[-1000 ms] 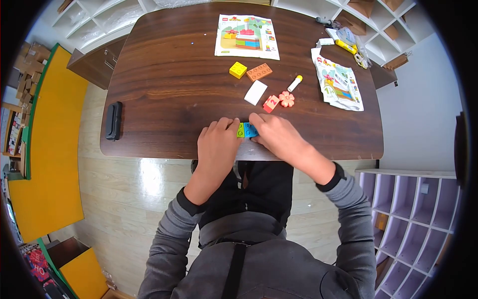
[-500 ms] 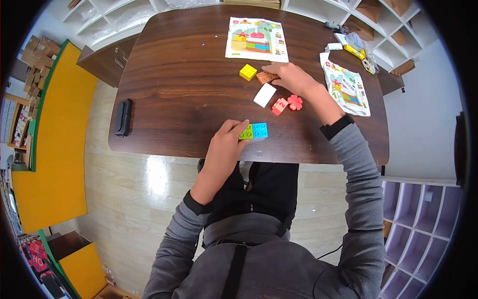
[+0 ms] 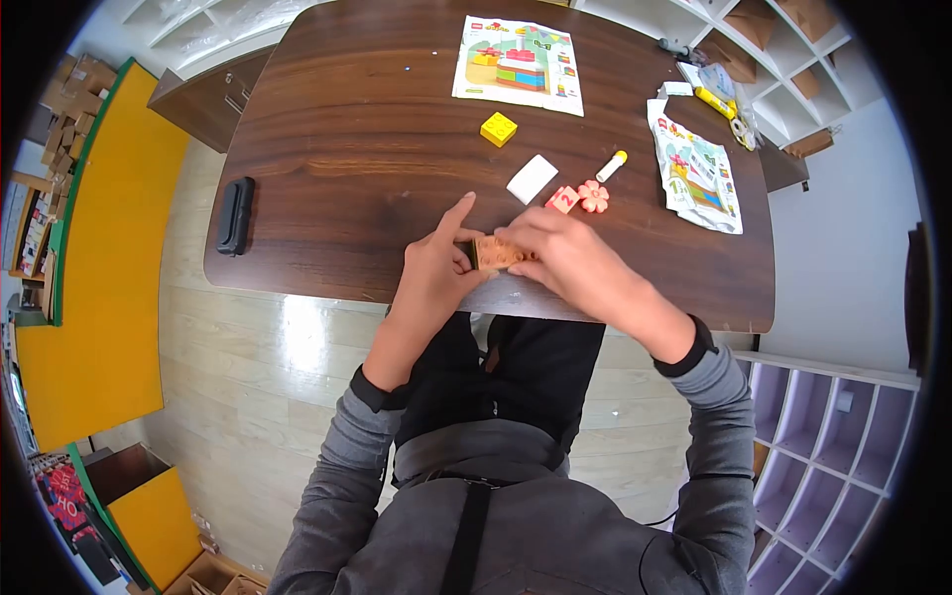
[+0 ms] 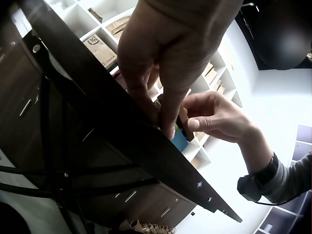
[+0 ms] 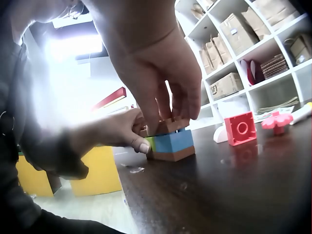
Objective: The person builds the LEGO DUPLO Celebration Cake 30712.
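In the right wrist view, a blue brick (image 5: 174, 142) and a green brick (image 5: 152, 143) sit side by side over an orange-brown brick (image 5: 171, 156). Another orange-brown brick (image 3: 496, 253) lies on top of them, slightly tilted in the right wrist view. The right hand (image 3: 580, 260) pinches this upper brick from above. Thumb and fingers of the left hand (image 3: 431, 278) hold the stack's left end, its index finger raised. Part of the blue brick shows below the hands in the left wrist view.
Beyond the hands lie a yellow brick (image 3: 498, 129), a white piece (image 3: 533, 179), a number 2 brick (image 3: 562, 200), a pink flower (image 3: 593, 196) and a yellow-tipped white stick (image 3: 613, 166). Two printed packets (image 3: 519, 65) (image 3: 697, 169) lie farther off; a black case (image 3: 235, 216) is at left.
The right hand has come back from the loose pieces with the orange-brown brick, which now covers the green and blue bricks. The left hand's index finger has lifted.
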`<state>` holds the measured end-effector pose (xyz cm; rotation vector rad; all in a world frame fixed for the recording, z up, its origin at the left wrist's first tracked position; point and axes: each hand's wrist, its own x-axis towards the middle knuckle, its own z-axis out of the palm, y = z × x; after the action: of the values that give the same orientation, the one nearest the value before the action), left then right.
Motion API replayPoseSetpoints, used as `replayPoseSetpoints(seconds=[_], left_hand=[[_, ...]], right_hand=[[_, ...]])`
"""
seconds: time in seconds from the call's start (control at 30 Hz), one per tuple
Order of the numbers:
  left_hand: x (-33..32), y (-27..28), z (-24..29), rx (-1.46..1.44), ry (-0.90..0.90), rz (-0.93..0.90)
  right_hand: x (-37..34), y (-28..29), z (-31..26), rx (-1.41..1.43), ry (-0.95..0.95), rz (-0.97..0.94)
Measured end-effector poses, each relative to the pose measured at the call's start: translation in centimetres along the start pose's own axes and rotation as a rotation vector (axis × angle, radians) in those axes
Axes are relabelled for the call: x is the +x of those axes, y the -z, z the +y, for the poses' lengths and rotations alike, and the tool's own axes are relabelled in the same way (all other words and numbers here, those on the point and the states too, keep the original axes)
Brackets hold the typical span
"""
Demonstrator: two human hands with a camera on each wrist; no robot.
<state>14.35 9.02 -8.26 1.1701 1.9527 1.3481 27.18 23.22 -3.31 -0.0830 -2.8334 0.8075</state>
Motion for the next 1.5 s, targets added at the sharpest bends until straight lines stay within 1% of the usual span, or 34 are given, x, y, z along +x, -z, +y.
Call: replayPoseSetpoints(seconds=[0.1,0.17,0.3,0.4,0.47,0.5,0.57,0.6,0.67,0.7,0.77,0.8,0.87,0.9,0.97,1.03,1.07,1.13,1.2,1.23,1.3,1.33,1.4,1.47,1.5], left_hand=[[-0.1,0.1,-0.3,0.013,0.003,0.000],[-0.1,0.0,-0.6,0.013,-0.047,-0.015],[-0.3,-0.3,-0.5,-0.011,-0.015,0.010],[-0.3,-0.2,0.4,0.044,-0.004,0.023],[-0.1,0.1,1.0,0.148,-0.073,-0.015],[0.2,0.1,1.3,0.148,-0.082,-0.015],[0.6,0.4,1.6,0.250,-0.184,-0.058],[0.8,0.6,1.8,0.255,-0.192,-0.056],[1.1,0.8,2.3,0.368,-0.189,-0.115],[1.2,0.9,2.6,0.372,-0.200,-0.107],[1.4,0.7,2.8,0.445,-0.164,-0.131],[1.6,0.7,2.9,0.450,-0.171,-0.129],[2.0,0.9,3.1,0.444,-0.136,-0.186],[2.2,1.0,3.0,0.450,-0.143,-0.185],[2.6,1.4,2.6,0.472,-0.192,-0.199],[3.9,1.8,2.1,0.531,-0.187,-0.175],[4.6,2.1,2.0,0.586,-0.174,-0.152],[5.8,2.7,2.0,0.579,-0.154,-0.163],[6.6,2.9,1.9,0.568,-0.130,-0.177],[6.8,2.9,1.8,0.568,-0.147,-0.174],[7.4,2.7,1.5,0.565,-0.162,-0.179],[7.9,2.6,1.4,0.541,-0.163,-0.205],[8.1,2.2,1.4,0.516,-0.163,-0.238],[8.0,2.0,1.5,0.524,-0.236,-0.182],[8.1,2.0,1.3,0.527,-0.235,-0.184]], right_hand=[[0.4,-0.7,-0.1,-0.003,-0.043,-0.039],[0.7,-0.5,0.3,-0.006,-0.034,-0.061],[0.9,-0.8,-0.1,-0.077,-0.036,-0.068],[0.6,-1.0,-0.1,-0.091,-0.028,-0.001],[0.1,-1.3,0.0,-0.037,-0.068,0.029],[0.1,-1.3,0.1,-0.043,-0.068,0.035],[0.2,-1.3,0.2,-0.015,-0.041,0.046],[0.3,-1.2,0.3,-0.020,-0.037,0.055],[0.7,-0.7,0.7,0.045,-0.058,-0.024],[0.9,-0.6,0.9,0.036,-0.050,-0.017],[1.4,-0.3,1.2,0.003,-0.025,-0.119],[1.8,0.1,1.2,0.000,-0.021,-0.112],[2.9,1.3,1.6,-0.016,-0.014,-0.217],[3.4,1.6,2.1,-0.018,-0.012,-0.209],[4.6,2.5,3.6,-0.087,0.020,-0.052],[5.6,3.3,5.4,-0.146,-0.012,-0.021],[5.9,3.3,7.0,-0.172,-0.024,-0.042],[5.7,3.6,8.5,-0.199,-0.031,-0.060],[5.3,3.9,8.8,-0.107,-0.026,-0.126],[5.2,3.8,9.0,-0.107,-0.024,-0.125],[4.9,3.2,9.2,-0.066,-0.057,-0.183],[4.7,3.0,9.5,-0.076,-0.024,-0.174],[4.8,2.8,9.0,-0.075,-0.050,-0.171],[4.8,2.7,9.3,-0.078,-0.070,-0.166],[4.9,2.5,9.7,-0.092,-0.086,-0.134]])
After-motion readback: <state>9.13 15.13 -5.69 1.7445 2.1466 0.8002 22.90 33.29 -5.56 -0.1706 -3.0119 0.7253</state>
